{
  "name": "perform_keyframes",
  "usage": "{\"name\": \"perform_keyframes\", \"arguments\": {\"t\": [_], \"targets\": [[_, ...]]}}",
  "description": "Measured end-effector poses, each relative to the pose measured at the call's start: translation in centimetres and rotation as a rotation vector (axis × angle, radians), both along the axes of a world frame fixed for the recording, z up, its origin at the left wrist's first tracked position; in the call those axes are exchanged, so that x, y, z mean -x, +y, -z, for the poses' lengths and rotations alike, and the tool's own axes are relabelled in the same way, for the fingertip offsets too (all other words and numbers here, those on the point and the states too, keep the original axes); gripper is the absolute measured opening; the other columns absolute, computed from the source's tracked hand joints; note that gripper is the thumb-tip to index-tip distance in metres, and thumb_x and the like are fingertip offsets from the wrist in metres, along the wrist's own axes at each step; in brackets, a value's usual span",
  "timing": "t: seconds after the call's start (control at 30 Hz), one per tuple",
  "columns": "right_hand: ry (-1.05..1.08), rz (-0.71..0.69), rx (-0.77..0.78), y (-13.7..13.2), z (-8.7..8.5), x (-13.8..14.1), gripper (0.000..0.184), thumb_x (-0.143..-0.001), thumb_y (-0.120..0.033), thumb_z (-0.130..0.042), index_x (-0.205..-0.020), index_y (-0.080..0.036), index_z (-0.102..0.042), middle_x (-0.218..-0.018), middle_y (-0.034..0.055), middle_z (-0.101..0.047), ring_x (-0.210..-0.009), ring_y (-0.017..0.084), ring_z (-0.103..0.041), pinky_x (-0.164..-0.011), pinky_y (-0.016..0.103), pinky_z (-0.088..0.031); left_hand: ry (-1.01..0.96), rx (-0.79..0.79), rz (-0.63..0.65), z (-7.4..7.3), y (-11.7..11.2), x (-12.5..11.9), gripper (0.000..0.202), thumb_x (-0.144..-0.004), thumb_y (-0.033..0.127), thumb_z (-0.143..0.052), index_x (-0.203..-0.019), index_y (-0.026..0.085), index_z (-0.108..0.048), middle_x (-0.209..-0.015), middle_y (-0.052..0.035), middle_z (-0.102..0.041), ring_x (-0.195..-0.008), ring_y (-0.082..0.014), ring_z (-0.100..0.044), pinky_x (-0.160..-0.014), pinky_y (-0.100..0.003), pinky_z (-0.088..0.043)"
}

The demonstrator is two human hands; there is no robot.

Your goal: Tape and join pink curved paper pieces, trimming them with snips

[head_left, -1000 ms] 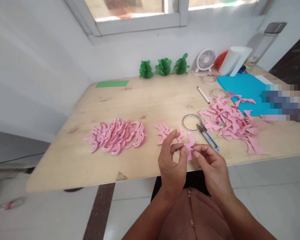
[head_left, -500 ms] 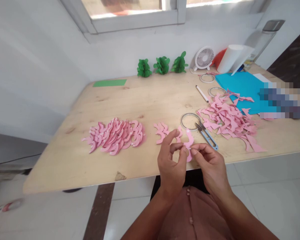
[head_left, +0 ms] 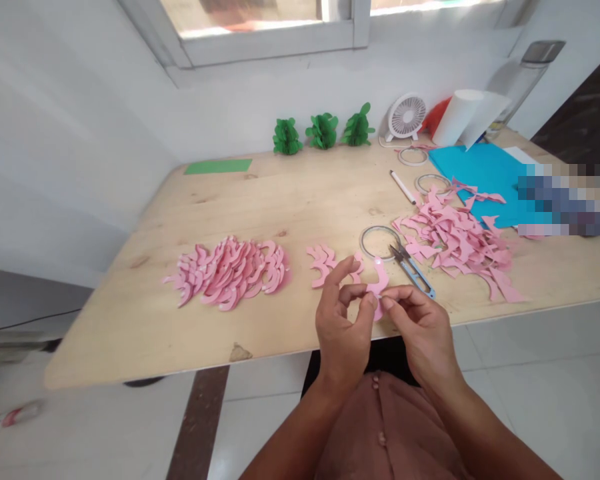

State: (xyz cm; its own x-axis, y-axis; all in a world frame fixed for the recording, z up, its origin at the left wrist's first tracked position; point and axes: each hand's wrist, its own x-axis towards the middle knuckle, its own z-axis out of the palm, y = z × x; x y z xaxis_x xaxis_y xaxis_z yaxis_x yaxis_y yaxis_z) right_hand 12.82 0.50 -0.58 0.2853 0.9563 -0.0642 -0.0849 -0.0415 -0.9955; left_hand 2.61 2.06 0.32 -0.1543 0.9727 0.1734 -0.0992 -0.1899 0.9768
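Note:
Both my hands meet over the near edge of the wooden table [head_left: 290,200]. My left hand [head_left: 343,327] pinches a curved pink paper cutout [head_left: 380,280] between thumb and finger, its other fingers raised. My right hand [head_left: 420,330] pinches the same cutout from the right side. Just beyond my fingers lie a few loose pink cutouts [head_left: 323,261]. A small pair of snips [head_left: 413,270] lies right of the cutout, next to a tape ring [head_left: 379,241].
A large heap of pink curved pieces [head_left: 230,270] lies at the left. Pink paper scraps [head_left: 455,233] pile at the right on a blue sheet [head_left: 485,173]. Three green paper ornaments [head_left: 323,130], a small fan [head_left: 407,118], a white roll [head_left: 463,117], a pen [head_left: 403,187] and a green sheet [head_left: 217,167] sit farther back.
My hands stay pinched on the pink cutout with only tiny finger shifts; the view has drifted slightly.

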Motion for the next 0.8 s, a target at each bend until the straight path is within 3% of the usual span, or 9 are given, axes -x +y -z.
{"name": "perform_keyframes", "arguments": {"t": [0.33, 0.8], "targets": [[-0.051, 0.013, 0.005, 0.02, -0.20, 0.13, 0.005, -0.078, -0.025, -0.066, -0.076, -0.021, -0.065, -0.072, -0.0028, -0.064, -0.068, 0.011, -0.054, -0.067, 0.023, -0.042, 0.005, 0.010, 0.010, -0.21, -0.18, 0.11, 0.052, -0.077, 0.004, -0.060, -0.122, 0.029, -0.053, -0.120, -0.0029, -0.059, -0.083, -0.0085, -0.062, -0.080, -0.022, -0.052], [-0.069, 0.029, 0.017, -0.17, -0.07, 0.25, 0.009, -0.077, -0.029, -0.067, -0.078, -0.020, -0.066, -0.073, 0.0019, -0.066, -0.068, 0.015, -0.057, -0.064, 0.026, -0.046, -0.016, 0.038, 0.011, -0.09, -0.23, 0.23, 0.049, -0.077, 0.006, -0.060, -0.121, 0.027, -0.053, -0.119, -0.0048, -0.059, -0.082, -0.0097, -0.063, -0.081, -0.026, -0.053]]}}
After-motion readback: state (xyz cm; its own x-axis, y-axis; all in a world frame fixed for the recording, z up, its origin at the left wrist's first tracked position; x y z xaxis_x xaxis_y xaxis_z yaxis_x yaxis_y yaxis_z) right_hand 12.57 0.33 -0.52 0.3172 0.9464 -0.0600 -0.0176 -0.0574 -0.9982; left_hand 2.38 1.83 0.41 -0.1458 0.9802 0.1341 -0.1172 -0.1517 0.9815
